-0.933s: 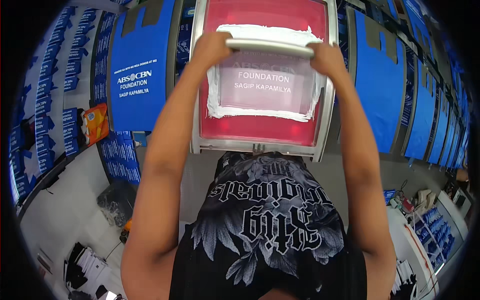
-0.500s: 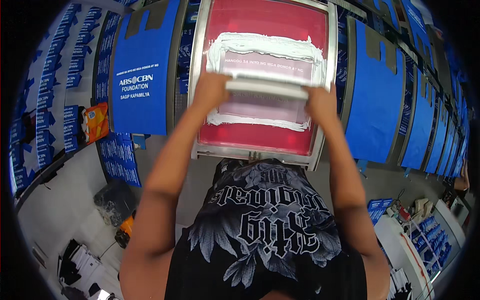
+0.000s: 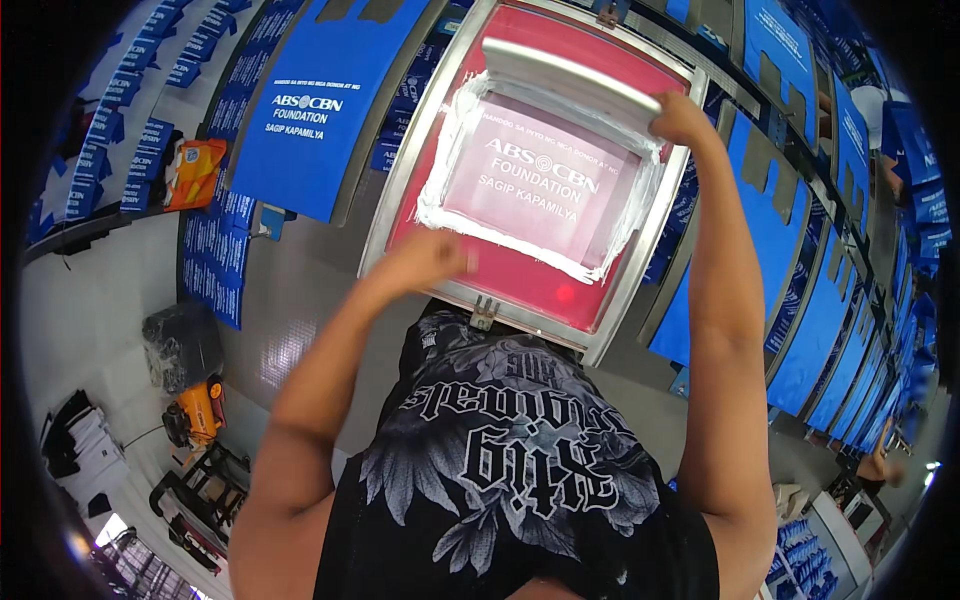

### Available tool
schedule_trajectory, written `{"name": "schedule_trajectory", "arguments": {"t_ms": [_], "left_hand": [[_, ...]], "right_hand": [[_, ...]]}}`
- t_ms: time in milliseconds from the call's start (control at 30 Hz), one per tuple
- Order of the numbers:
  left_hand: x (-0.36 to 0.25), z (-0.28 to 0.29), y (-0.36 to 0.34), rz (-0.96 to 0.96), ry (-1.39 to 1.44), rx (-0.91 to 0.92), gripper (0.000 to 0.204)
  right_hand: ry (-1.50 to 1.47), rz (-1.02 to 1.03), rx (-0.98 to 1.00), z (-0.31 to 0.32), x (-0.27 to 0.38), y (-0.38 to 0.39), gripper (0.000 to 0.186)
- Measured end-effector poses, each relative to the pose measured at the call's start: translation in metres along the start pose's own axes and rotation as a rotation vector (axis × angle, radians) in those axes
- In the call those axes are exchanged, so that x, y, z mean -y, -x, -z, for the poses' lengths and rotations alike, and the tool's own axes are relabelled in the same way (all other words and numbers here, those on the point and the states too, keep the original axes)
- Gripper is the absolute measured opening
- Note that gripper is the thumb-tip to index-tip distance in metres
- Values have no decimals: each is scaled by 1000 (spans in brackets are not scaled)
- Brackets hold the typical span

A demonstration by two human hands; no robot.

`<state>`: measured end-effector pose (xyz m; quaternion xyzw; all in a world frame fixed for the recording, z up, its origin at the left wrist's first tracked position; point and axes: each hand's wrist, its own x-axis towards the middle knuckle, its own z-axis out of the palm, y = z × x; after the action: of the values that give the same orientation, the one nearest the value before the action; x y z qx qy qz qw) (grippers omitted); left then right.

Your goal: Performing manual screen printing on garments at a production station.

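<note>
Your right hand (image 3: 682,118) is closed around the right end of the squeegee (image 3: 575,73); your left hand (image 3: 428,260) is off it, loosely curled with nothing visible in it, over the near-left part of the screen frame (image 3: 432,145). Blur hides whether those left fingers touch anything. The squeegee sits over the frame's far half, beyond the pale lettered window (image 3: 540,165) at the frame's middle. With one end gripped, steadiness probably matters most: hold the bar firmly, level across the frame, and don't let its free left end dip or twist into the white paste (image 3: 520,249). Hold your left knuckles clear of the paste too. The squeegee's long axis runs crosswise, roughly parallel to the frame's far edge; its handle edge faces that edge, its lower side the window. Whether it touches the red mesh (image 3: 520,285) isn't clear.
</note>
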<state>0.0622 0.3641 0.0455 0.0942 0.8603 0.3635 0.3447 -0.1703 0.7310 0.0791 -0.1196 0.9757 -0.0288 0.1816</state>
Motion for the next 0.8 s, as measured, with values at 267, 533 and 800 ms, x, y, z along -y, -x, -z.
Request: {"name": "schedule_trajectory", "arguments": {"t_ms": [267,533,800], "left_hand": [[49,-136,36,188,860,307,40],[14,-109,57,62,796,313,35],[24,-126,46,190,725,237,38]], "right_hand": [[-41,63,-47,-5,36,-17,57],[51,-64,-79,-15,116,87,46],[-97,73,-370,-112,191,246,33]]}}
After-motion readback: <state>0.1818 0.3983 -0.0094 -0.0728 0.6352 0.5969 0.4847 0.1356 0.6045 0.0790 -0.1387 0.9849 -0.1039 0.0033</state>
